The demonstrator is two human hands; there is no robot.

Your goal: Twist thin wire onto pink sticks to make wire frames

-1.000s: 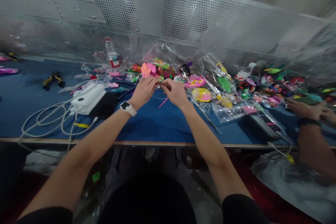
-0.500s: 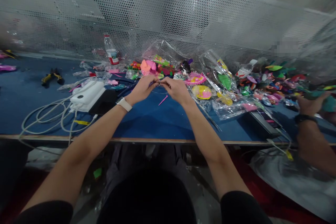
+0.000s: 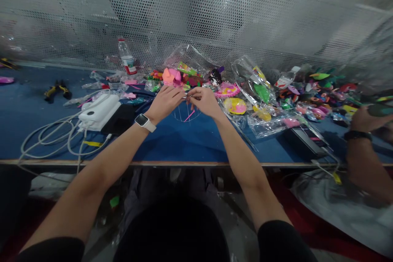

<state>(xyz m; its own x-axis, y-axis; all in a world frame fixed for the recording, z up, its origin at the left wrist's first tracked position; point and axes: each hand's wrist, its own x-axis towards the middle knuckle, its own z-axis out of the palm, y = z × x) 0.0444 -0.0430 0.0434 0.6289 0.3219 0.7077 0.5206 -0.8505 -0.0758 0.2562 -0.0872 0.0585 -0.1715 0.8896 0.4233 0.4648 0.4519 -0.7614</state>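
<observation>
My left hand (image 3: 166,102), with a white watch (image 3: 145,122) on its wrist, and my right hand (image 3: 203,101) meet fingertip to fingertip above the blue table (image 3: 172,143). Both pinch a thin clear thread (image 3: 188,115) that hangs in a loop beneath them. Whatever small part sits at the fingertips is too small to name. A pink stick (image 3: 190,115) lies on the table just under the loop. Behind my hands is a heap of bright foam and plastic toy pieces (image 3: 184,77) in clear bags.
A white power adapter (image 3: 98,108) with coiled grey cables (image 3: 55,137) and a black device (image 3: 120,118) lie at left. Yellow-handled pliers (image 3: 55,90) and a bottle (image 3: 125,55) stand further back. Another person's hand (image 3: 365,120) with a black wristband works at right, near a black box (image 3: 303,141). A perforated metal screen (image 3: 196,20) backs the table.
My hands have stayed together at the same place; the clear thread now hangs in a visible loop below them. The other person's hand at right has lifted and holds something dark.
</observation>
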